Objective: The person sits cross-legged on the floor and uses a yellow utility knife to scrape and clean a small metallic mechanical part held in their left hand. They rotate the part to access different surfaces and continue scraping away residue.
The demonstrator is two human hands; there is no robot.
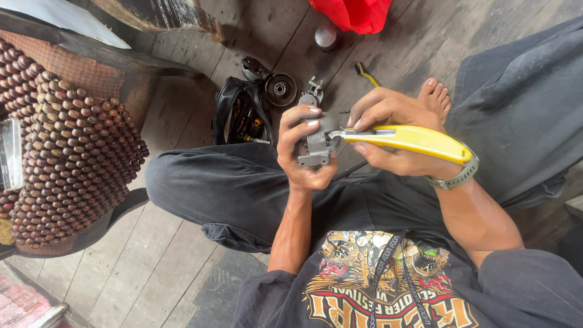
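The left hand (pixel 303 152) is wrapped tight around a small grey metal part (pixel 317 146), thumb and fingers pressed on its top and sides, so that much of the part is hidden under them and its shape is hard to read. The right hand (pixel 388 133) is closed around a yellow utility knife (pixel 410 138), whose blade tip meets the metal part at its right edge; the exact point of contact is too small to make out. Both are held above the person's crossed legs, in dark trousers (pixel 243 188). A metal watch band (pixel 455 177) circles the right wrist. On the wooden floor (pixel 152 267) beyond the hands lie an open black tool pouch (pixel 240 118) (its contents only dim shapes), a round dark metal piece (pixel 280 89), another grey metal part (pixel 311 92) partly behind the left fingers, and a small yellow-handled brush (pixel 364 74). A red bag (pixel 355 13) is cut off by the top edge. At the left, a beaded seat cover (pixel 67 146) drapes a chair.
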